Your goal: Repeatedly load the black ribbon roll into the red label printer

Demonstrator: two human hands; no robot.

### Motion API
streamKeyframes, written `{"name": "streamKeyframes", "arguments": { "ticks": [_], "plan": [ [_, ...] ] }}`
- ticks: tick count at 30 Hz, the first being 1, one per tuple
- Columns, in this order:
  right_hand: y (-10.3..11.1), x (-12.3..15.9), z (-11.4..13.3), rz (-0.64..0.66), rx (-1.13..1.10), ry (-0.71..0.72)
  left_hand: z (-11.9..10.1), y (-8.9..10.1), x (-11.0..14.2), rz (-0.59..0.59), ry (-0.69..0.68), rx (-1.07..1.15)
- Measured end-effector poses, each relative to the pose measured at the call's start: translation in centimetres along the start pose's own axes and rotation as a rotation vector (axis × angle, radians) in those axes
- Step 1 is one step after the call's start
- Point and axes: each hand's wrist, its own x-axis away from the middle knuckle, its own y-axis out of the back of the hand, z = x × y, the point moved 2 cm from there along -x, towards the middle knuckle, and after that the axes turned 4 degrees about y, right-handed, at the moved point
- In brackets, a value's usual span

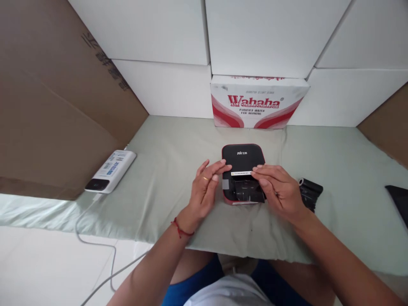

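A flat black box-shaped device with red edges lies on the green cloth in front of me. White lettering marks its top, and a white label strip runs across its middle. Below the strip is an opening with a shiny black sheet in it. My left hand rests its outstretched fingertips on the device's left edge, holding nothing. At the right edge my right hand has thumb and fingers closed together by the strip's end; what lies between them is hidden. A small roll of black film sits just beyond that hand.
On the left lies a white power bank with a cable hanging off the edge. A Wahaba-style printed carton stands behind, before white boxes. Brown cardboard rises at left. A dark flat object is at far right.
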Motion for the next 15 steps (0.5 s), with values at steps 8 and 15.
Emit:
{"name": "streamKeyframes", "arguments": {
  "ticks": [8, 15],
  "plan": [
    [1.3, 0.4, -0.2, 0.071, -0.129, -0.015, 2.6, -1.5, -0.4, -0.002, 0.171, 0.576],
    [1.7, 0.9, 1.6, 0.157, 0.055, -0.013, 4.1, -3.9, -1.1, 0.113, 0.333, 0.891]
  ]
}}
